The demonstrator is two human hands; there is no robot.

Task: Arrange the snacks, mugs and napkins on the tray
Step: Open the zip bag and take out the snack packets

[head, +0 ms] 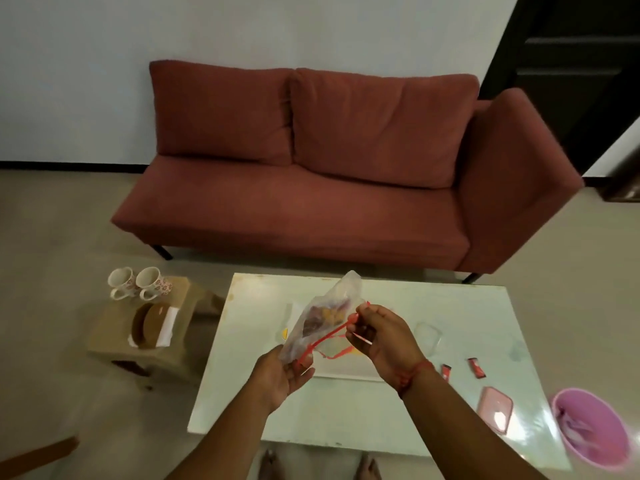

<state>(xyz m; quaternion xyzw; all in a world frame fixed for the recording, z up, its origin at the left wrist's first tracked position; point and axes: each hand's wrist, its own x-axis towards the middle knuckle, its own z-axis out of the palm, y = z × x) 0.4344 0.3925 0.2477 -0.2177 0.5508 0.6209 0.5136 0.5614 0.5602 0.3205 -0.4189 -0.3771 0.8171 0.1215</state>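
Observation:
A clear plastic bag of snacks with a red strip along its mouth hangs above a white tray on the white coffee table. My left hand grips the bag's lower left corner. My right hand pinches the red strip at the bag's right side. Two flowered mugs lie on their sides on a low brown stool to the left. Beside them white napkins sit in a round brown holder.
A red sofa stands beyond the table. On the table's right lie two small red sachets, a pink lidded box, a clear lid and a pink bowl at the corner. My bare feet show below the table's near edge.

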